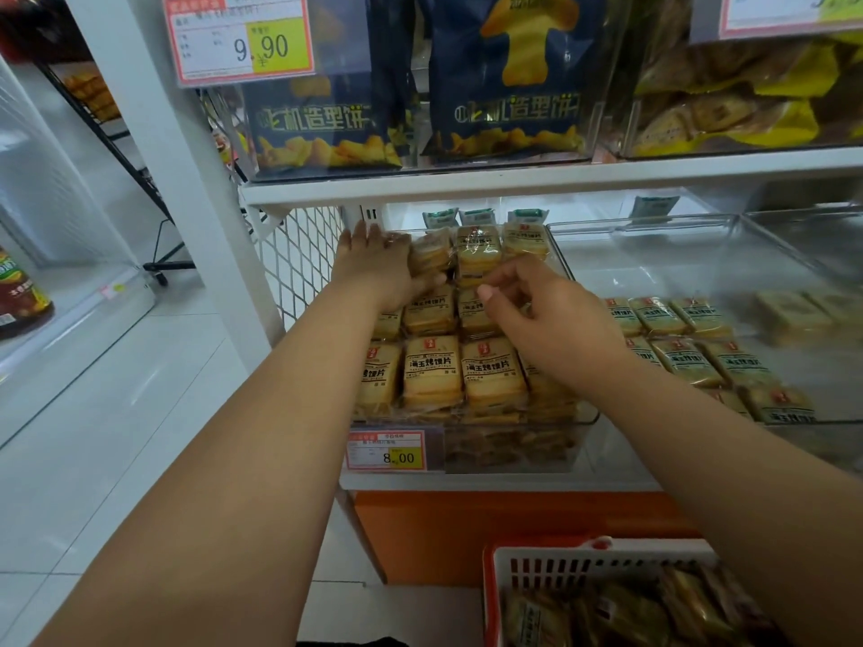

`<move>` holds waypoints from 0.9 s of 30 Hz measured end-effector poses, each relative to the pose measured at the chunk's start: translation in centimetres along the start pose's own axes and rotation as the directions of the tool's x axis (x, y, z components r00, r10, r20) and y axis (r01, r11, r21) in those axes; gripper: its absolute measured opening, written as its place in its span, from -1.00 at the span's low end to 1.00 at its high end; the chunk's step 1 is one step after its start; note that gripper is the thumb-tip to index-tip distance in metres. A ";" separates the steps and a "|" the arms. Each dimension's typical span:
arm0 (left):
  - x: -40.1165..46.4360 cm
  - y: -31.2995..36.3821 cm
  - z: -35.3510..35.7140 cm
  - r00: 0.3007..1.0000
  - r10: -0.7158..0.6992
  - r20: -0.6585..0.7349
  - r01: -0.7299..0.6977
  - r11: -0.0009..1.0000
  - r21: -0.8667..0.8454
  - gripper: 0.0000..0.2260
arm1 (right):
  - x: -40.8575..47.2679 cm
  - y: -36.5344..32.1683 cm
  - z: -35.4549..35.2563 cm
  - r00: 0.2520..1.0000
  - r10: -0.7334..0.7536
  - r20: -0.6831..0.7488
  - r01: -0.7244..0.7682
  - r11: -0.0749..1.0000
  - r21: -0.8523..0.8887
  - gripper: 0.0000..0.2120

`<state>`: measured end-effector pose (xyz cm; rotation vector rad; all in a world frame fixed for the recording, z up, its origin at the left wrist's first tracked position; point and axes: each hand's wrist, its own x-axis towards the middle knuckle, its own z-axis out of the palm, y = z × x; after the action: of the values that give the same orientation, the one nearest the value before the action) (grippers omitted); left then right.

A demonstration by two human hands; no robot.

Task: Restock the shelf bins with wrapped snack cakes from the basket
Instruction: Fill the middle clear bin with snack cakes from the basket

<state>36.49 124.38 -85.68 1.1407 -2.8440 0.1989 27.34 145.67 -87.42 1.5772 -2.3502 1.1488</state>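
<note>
Both forearms reach fwd from the bottom edge toward a white metal shelf (467, 184) unit. Just below the right arm sits a white basket (551, 567) w/ an orange rim on the pale tiled floor (116, 436), holding more wrapped snack cakes (621, 614). An orange panel (490, 530) runs under the lowest shelf board.

Mid shelf: clear plastic bin (590, 413) packed w/ yellow wrapped cakes (432, 371) in rows, approx three across, stacked in layers. A price tag (387, 450) reading 8.00 is clipped on its front. Left hand (373, 263) lies at the bin's back-left corner, fingers straight and pressing flat against a cake (427, 256) in the rear row. Right hand (537, 305) hovers over the middle rows, fingers curled; thumb and forefinger look pinched on the wrapper edge of a cake (476, 254), though blur makes the grip hard to confirm.

Next bin (654, 226) to the right is clear too, only partly filled w/ the same cakes (677, 338) low down.

Top shelf: dark blue snack bags (504, 86) in a clear bin, 9.90 tag (243, 37) in front; yellow packets (747, 100) in the bin beside. White mesh side panel (299, 259) on the left, a black wire rack (116, 133) beyond.
</note>
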 end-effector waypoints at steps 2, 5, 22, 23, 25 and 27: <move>0.1 0.2 -0.1 0.998 0.052 -0.028 -0.052 0.999 -0.002 -0.28 | 0.0 0.0 0.0 1.000 0.002 0.005 -0.002 1.000 -0.002 -0.82; 0.3 0.4 -0.2 0.991 0.132 -0.005 -0.132 0.990 -0.052 -0.35 | 0.0 0.0 0.0 1.000 -0.001 0.001 0.001 1.000 -0.005 -0.80; -0.2 1.5 0.9 0.975 0.195 -0.111 -0.201 0.979 -0.046 -0.50 | -0.1 -0.1 -0.2 1.000 -0.006 -0.010 0.007 1.000 0.020 -0.80; -0.2 1.5 0.8 0.973 0.214 -0.093 -0.219 0.974 -0.057 -0.49 | -0.1 -0.1 -0.2 1.000 -0.011 -0.011 0.011 1.000 0.017 -0.80; -0.2 1.6 0.7 0.971 0.234 -0.055 -0.237 0.970 -0.050 -0.48 | -0.1 0.0 -0.2 1.000 -0.016 -0.018 0.016 1.000 0.016 -0.80; -0.1 1.7 0.7 0.975 0.222 -0.027 -0.223 0.974 -0.034 -0.49 | -0.1 0.1 -0.1 1.000 -0.015 -0.025 0.016 1.000 0.016 -0.81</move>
<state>35.36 125.54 -86.59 0.8054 -2.9377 0.1690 27.29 145.80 -87.43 1.5737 -2.3150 1.1805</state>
